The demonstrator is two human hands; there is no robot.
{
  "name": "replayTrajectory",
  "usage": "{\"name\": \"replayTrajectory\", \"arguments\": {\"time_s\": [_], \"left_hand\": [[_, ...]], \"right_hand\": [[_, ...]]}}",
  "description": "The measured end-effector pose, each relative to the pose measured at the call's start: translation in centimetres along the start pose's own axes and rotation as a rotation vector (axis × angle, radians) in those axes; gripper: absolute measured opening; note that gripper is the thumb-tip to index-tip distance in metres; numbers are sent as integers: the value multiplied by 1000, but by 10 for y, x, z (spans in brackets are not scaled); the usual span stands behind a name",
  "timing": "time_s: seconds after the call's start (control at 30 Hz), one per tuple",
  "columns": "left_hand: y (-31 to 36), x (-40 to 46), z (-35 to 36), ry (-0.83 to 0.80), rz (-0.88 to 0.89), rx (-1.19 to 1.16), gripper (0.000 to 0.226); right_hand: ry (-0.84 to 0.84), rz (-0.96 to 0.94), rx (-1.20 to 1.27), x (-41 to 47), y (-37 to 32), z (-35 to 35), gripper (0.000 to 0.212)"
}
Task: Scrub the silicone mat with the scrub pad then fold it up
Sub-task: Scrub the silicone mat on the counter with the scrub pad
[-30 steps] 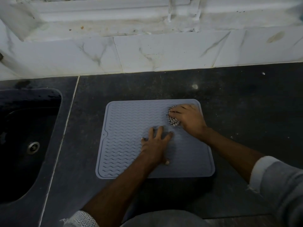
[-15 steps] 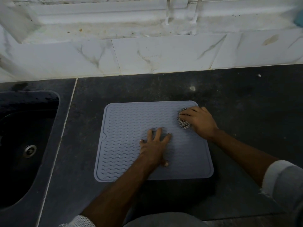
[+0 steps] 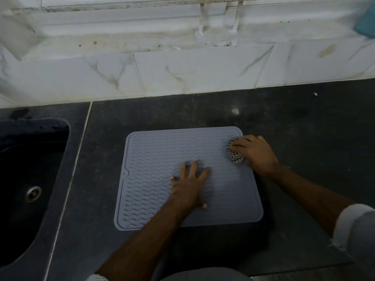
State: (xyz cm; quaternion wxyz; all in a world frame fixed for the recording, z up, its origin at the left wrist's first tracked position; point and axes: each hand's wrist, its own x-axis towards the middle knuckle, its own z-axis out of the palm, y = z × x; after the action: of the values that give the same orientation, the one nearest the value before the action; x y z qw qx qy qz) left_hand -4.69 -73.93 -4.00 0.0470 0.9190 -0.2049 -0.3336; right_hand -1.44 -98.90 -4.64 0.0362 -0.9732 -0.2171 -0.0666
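Curled over a checked, crumpled scrub pad (image 3: 235, 152), right hand (image 3: 254, 154), pressing it at the far right edge of the mat. Splayed flat, fingers apart, left hand (image 3: 189, 184) on the middle of the silicone mat (image 3: 154, 179): grey, squarish, round-cornered, ribbed in wavy lines, raised rim. Unfolded on dark speckled counter (image 3: 294, 122). At left, black sink (image 3: 30, 179) with metal drain (image 3: 32, 194). Behind, veined white tiles (image 3: 192, 74).

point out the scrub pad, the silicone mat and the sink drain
scrub pad (image 3: 235, 156), head view, checkered part showing under the fingers
silicone mat (image 3: 158, 159), head view, bare ribbed surface
sink drain (image 3: 32, 194), head view, metal ring
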Motion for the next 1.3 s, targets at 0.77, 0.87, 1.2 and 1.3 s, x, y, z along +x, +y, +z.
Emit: {"name": "replayTrajectory", "arguments": {"time_s": [0.77, 0.87, 1.2, 1.3], "left_hand": [[0, 1, 2, 24, 9, 2, 111], [0, 1, 3, 24, 3, 5, 112], [1, -3, 1, 10, 14, 19, 111], [4, -7, 0, 52, -6, 119, 110]], "right_hand": [[-39, -105, 52, 30, -44, 8, 50], [-109, -137, 26, 26, -44, 11, 50], [-124, -18, -16, -14, 1, 3, 52], [-155, 26, -6, -13, 0, 1, 50]]}}
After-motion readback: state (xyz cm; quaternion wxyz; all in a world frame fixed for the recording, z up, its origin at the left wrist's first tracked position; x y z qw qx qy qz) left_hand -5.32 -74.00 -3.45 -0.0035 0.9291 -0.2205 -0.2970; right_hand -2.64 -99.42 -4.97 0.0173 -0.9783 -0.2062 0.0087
